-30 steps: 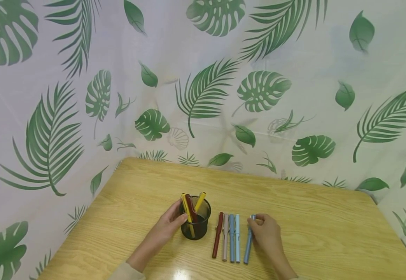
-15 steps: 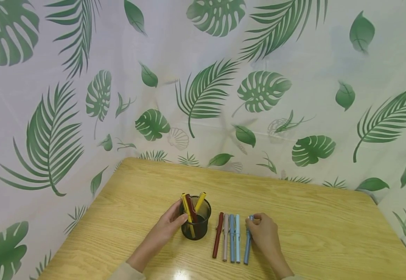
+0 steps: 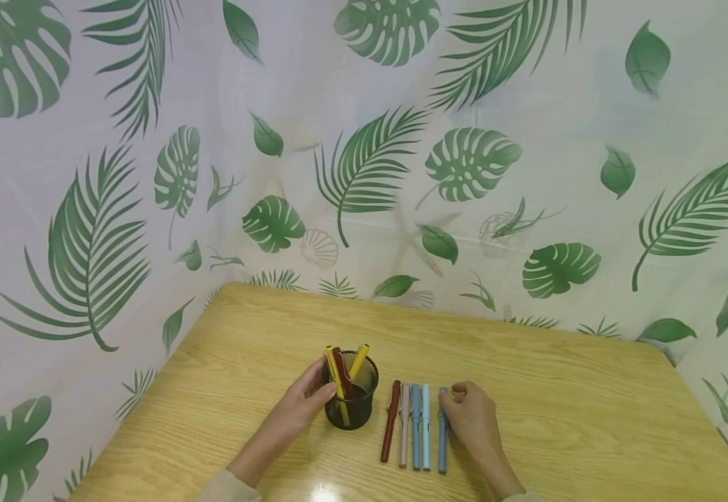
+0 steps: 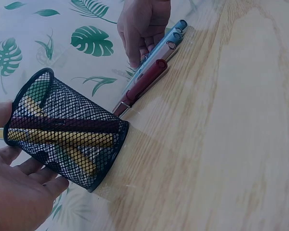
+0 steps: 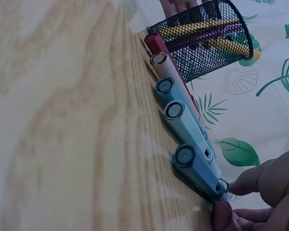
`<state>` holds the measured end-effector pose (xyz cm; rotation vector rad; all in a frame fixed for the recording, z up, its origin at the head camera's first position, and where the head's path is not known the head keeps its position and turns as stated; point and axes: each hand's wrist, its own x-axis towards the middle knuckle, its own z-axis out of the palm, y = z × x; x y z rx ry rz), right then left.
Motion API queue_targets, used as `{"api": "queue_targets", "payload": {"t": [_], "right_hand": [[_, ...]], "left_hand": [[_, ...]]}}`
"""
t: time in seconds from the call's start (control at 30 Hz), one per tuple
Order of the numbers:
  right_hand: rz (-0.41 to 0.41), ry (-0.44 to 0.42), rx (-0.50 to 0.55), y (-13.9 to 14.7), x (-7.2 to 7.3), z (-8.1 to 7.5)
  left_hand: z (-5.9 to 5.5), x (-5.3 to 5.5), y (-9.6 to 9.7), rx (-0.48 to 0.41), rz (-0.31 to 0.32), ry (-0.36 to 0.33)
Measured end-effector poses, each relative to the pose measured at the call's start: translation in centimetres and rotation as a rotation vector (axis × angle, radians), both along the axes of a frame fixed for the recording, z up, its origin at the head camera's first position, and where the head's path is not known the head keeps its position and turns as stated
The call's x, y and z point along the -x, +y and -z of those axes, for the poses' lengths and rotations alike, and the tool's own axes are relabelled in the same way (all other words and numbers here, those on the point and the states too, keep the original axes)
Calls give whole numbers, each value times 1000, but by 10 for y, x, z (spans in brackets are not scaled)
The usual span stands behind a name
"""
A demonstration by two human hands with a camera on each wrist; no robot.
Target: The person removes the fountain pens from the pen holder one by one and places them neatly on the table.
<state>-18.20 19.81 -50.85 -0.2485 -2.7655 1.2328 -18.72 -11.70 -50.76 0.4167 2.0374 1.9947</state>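
Observation:
My left hand grips the side of a black mesh pen cup, thumb at its near rim. Inside the cup lean two yellow pens and a dark red pen. With thumb and finger, my right hand pinches the clip end of a blue pen lying on the table. In the right wrist view, the thumb and fingertips meet at the far end of that blue pen. Just left of it lie a light blue pen, another blue pen, a pinkish-grey pen and a dark red pen, side by side.
The wooden table extends behind and to both sides of the hands. A white cloth with green leaf prints hangs along its back and left edges. The cup stands close to the left end of the pen row.
The right hand has slid the blue pen slightly left, closer to the row, and its tilt has straightened to lie nearly parallel. The left hand and cup have stayed put.

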Motion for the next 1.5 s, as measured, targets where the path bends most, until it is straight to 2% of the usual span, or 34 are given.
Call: {"api": "queue_targets", "payload": {"t": [0.47, 0.93, 1.2, 1.5], "right_hand": [[19, -2, 22, 2, -1, -2], [30, 120, 86, -16, 4, -14], [-41, 187, 241, -35, 9, -17], [-130, 265, 344, -63, 15, -25]], "left_hand": [[-3, -1, 1, -9, -8, -4], [0, 0, 0, -18, -3, -4], [2, 0, 0, -16, -7, 1], [2, 1, 0, -11, -8, -12]]}}
